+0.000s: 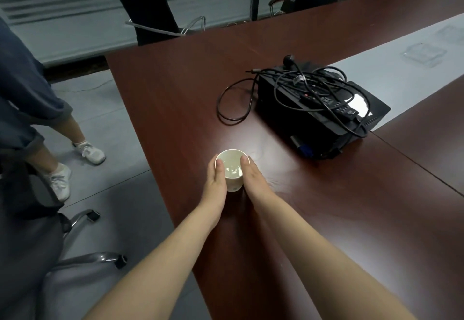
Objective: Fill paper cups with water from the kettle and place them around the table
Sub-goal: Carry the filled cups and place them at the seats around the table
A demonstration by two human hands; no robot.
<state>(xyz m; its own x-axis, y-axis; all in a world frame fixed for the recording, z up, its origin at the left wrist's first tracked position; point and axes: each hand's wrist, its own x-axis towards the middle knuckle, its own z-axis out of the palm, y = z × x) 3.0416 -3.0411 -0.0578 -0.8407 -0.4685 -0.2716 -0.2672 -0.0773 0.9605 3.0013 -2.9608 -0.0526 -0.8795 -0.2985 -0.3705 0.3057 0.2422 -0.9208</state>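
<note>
Both hands, left hand (pixel 217 178) and right hand (pixel 252 176), are clasping the cup (pixel 232 170) of water between them on the table (pixel 326 219) near its edge, suggesting one filled cup is being placed, with no kettle or other cups showing.

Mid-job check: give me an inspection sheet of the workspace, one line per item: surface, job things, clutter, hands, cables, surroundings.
Surface: dark red-brown wooden table, with a pale grey strip running down its middle.
Job's things: white paper cup upright near the table's left edge, liquid glinting inside; no kettle seen.
Clutter: black boxy device beyond the cup.
Hands: left hand and right hand cupping the cup's sides.
Cables: black cords tangled on the device, one loop on the table.
Surroundings: grey floor, office chair base, a bystander's white sneakers.
</note>
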